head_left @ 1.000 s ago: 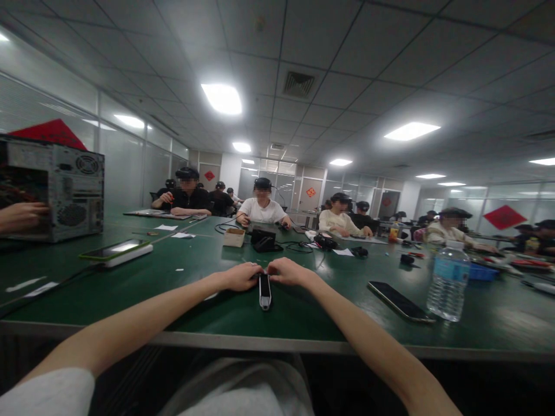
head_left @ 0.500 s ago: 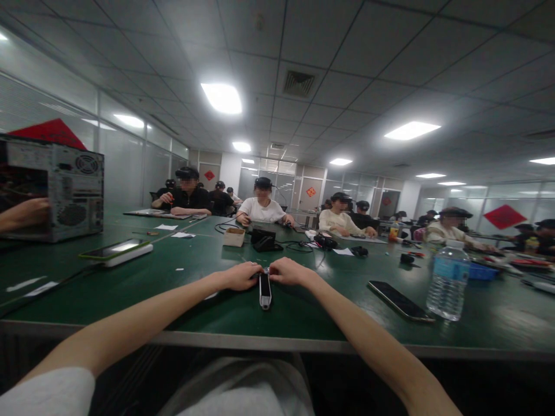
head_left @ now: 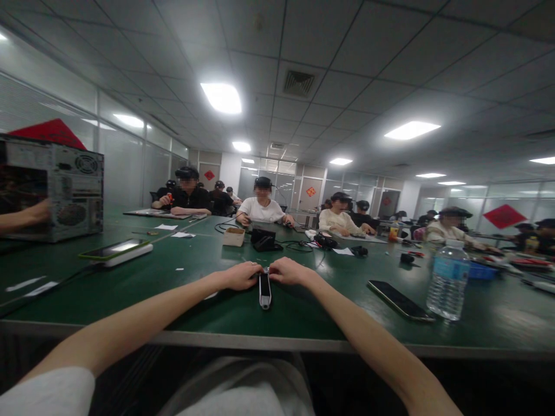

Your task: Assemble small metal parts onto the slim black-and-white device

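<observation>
**Flanking the far end of a slim stapler-like device, one hand on each side**

The black-topped, pale-sided stapler-like device [head_left: 265, 292] lies on the green tabletop [head_left: 303, 325], straight ahead of the person and between the forearms. Its long axis runs away from the body, almost square to the table's near edge, with the blunt grey nose pointing back toward the person and stopping short of that edge.

Both hands are at the opposite end. The left hand [head_left: 239, 275] comes in from the left and the right hand [head_left: 286, 271] from the right, so the body of the device lies on the near side of the fingers, and neither hand is clearly closer to it. The fingers of each hand are bent inward, and the two sets of fingertips nearly meet around a small shiny part at the far end. Whether they are clamped on it or only resting against it, I cannot tell, as the backs of the hands hide the contact.

Well off to the right lie a dark-screened smartphone [head_left: 399, 300] and, just beyond it, an upright water bottle [head_left: 448, 283].
</observation>
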The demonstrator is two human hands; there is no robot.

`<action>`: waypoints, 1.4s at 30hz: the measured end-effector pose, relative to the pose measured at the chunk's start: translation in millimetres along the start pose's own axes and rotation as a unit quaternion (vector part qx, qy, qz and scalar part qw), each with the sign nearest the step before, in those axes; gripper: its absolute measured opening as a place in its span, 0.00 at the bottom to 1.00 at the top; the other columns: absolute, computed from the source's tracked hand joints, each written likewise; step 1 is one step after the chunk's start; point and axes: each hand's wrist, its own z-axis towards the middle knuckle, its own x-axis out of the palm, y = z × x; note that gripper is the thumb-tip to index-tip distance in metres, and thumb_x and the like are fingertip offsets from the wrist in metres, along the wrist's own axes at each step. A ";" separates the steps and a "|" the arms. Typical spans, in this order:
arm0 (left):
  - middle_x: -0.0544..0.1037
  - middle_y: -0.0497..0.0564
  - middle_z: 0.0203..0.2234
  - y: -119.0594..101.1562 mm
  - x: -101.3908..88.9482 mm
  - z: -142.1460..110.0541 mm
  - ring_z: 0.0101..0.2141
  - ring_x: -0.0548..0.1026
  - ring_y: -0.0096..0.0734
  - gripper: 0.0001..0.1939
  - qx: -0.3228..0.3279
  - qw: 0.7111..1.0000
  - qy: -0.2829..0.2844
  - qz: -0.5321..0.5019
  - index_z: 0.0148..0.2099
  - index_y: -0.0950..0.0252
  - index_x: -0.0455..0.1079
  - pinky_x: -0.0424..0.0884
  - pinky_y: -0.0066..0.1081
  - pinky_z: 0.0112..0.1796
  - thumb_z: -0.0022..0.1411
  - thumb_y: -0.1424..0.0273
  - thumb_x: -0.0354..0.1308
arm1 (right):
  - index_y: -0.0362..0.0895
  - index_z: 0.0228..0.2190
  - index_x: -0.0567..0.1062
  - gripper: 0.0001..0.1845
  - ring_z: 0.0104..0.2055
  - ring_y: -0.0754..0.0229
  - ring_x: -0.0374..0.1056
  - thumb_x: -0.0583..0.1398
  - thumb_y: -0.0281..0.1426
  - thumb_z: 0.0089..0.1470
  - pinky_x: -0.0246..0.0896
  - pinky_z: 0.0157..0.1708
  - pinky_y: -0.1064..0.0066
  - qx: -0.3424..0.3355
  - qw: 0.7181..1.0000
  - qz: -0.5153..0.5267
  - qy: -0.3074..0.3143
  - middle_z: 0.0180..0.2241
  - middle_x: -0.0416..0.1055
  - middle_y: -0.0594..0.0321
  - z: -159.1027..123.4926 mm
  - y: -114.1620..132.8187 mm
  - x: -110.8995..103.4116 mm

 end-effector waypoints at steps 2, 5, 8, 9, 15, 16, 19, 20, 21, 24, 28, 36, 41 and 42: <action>0.74 0.55 0.45 -0.1 -0.1 -0.1 0.46 0.73 0.38 0.15 0.002 1.000 -0.001 -0.002 0.52 0.64 0.66 0.67 0.33 0.48 0.62 0.73 0.51 | 0.43 0.36 0.77 0.10 0.35 0.60 0.69 0.59 0.34 0.57 0.52 0.30 0.74 0.000 1.000 0.001 -0.002 0.35 0.76 0.58 -0.4 1.1 -0.8; 0.75 0.56 0.45 0.8 0.6 -0.1 0.46 0.73 0.39 0.16 0.002 1.000 -0.004 -0.004 0.51 0.64 0.66 0.68 0.34 0.47 0.61 0.73 0.50 | 0.43 0.37 0.77 0.09 0.34 0.61 0.68 0.59 0.33 0.56 0.52 0.30 0.74 0.003 1.000 0.005 -0.007 0.34 0.76 0.59 -0.9 3.2 -2.3; 0.75 0.57 0.45 2.6 1.7 0.1 0.46 0.73 0.40 0.16 0.007 1.000 -0.006 -0.007 0.52 0.65 0.66 0.67 0.35 0.48 0.61 0.73 0.50 | 0.43 0.37 0.77 0.09 0.34 0.61 0.68 0.60 0.32 0.56 0.53 0.30 0.74 0.003 1.000 0.007 -0.007 0.34 0.75 0.59 -0.8 4.3 -3.1; 0.75 0.56 0.45 3.1 2.1 0.1 0.46 0.72 0.40 0.16 0.007 1.000 -0.006 -0.009 0.52 0.64 0.66 0.67 0.35 0.48 0.61 0.73 0.50 | 0.42 0.37 0.77 0.09 0.34 0.61 0.69 0.60 0.32 0.56 0.53 0.30 0.74 0.002 1.000 0.006 -0.007 0.34 0.75 0.59 -0.7 4.3 -3.1; 0.74 0.55 0.46 5.0 3.5 0.8 0.47 0.72 0.39 0.17 0.005 1.000 -0.004 -0.008 0.53 0.63 0.65 0.66 0.34 0.49 0.62 0.72 0.51 | 0.42 0.36 0.77 0.09 0.35 0.60 0.69 0.60 0.32 0.55 0.54 0.30 0.75 0.004 1.000 0.004 0.002 0.34 0.76 0.58 -0.7 2.4 -4.2; 0.74 0.55 0.45 5.3 3.9 1.1 0.47 0.72 0.39 0.16 0.005 1.000 -0.004 -0.006 0.53 0.63 0.65 0.66 0.34 0.49 0.62 0.73 0.51 | 0.42 0.37 0.77 0.09 0.35 0.60 0.69 0.61 0.32 0.54 0.54 0.30 0.75 0.007 1.000 0.008 0.009 0.34 0.76 0.58 -1.1 1.2 -5.2; 0.74 0.55 0.45 6.8 5.4 1.8 0.46 0.72 0.39 0.16 0.006 1.000 -0.003 -0.005 0.52 0.64 0.66 0.67 0.34 0.48 0.61 0.73 0.51 | 0.42 0.39 0.77 0.12 0.36 0.60 0.70 0.60 0.34 0.54 0.56 0.30 0.75 0.032 0.999 0.020 0.022 0.36 0.76 0.58 -4.2 -5.6 -10.7; 0.74 0.55 0.45 7.4 5.9 2.0 0.46 0.72 0.39 0.16 0.008 1.000 -0.004 -0.006 0.52 0.64 0.66 0.67 0.34 0.48 0.61 0.73 0.51 | 0.42 0.40 0.77 0.13 0.37 0.59 0.71 0.60 0.35 0.55 0.57 0.30 0.74 0.048 0.999 0.015 0.019 0.37 0.77 0.57 -5.8 -9.1 -13.2; 0.74 0.56 0.45 8.0 6.4 2.1 0.46 0.72 0.39 0.17 0.011 1.000 -0.006 -0.007 0.52 0.64 0.66 0.67 0.34 0.48 0.61 0.73 0.51 | 0.43 0.40 0.76 0.13 0.38 0.58 0.71 0.59 0.35 0.55 0.57 0.31 0.74 0.067 0.998 0.003 0.015 0.38 0.76 0.56 -7.8 -13.2 -15.8; 0.74 0.56 0.46 9.5 7.1 1.9 0.47 0.72 0.39 0.18 0.014 1.000 -0.008 -0.012 0.54 0.64 0.65 0.66 0.35 0.49 0.61 0.73 0.50 | 0.44 0.41 0.77 0.12 0.43 0.53 0.71 0.58 0.32 0.55 0.59 0.35 0.71 0.133 0.990 -0.049 0.007 0.42 0.76 0.54 -14.7 -27.3 -22.2; 0.73 0.54 0.47 11.2 7.2 1.7 0.48 0.71 0.38 0.18 0.003 1.000 0.000 -0.021 0.54 0.62 0.65 0.66 0.34 0.50 0.61 0.73 0.51 | 0.45 0.41 0.78 0.14 0.44 0.50 0.71 0.59 0.27 0.52 0.61 0.35 0.68 0.210 0.973 -0.074 0.051 0.43 0.75 0.51 -21.1 -42.3 -22.1; 0.73 0.54 0.48 11.5 7.5 2.0 0.48 0.71 0.38 0.18 0.008 1.000 -0.002 -0.022 0.54 0.62 0.65 0.65 0.35 0.51 0.61 0.73 0.51 | 0.49 0.41 0.79 0.15 0.41 0.53 0.71 0.63 0.31 0.49 0.61 0.34 0.70 0.191 0.978 -0.035 0.082 0.41 0.74 0.54 -14.3 -43.8 -8.3; 0.73 0.55 0.48 9.0 5.5 1.2 0.48 0.71 0.37 0.18 0.008 1.000 -0.002 -0.022 0.54 0.62 0.65 0.65 0.34 0.50 0.61 0.74 0.51 | 0.49 0.45 0.77 0.17 0.43 0.53 0.71 0.61 0.30 0.52 0.61 0.36 0.70 0.174 0.982 -0.043 0.066 0.43 0.74 0.54 -10.2 -43.2 -4.2; 0.73 0.55 0.47 8.9 5.4 1.1 0.48 0.71 0.38 0.18 0.006 1.000 -0.001 -0.021 0.54 0.63 0.65 0.66 0.35 0.50 0.61 0.74 0.51 | 0.49 0.47 0.76 0.18 0.45 0.53 0.70 0.60 0.30 0.53 0.61 0.36 0.69 0.169 0.983 -0.049 0.058 0.45 0.74 0.53 -9.9 -43.5 -3.0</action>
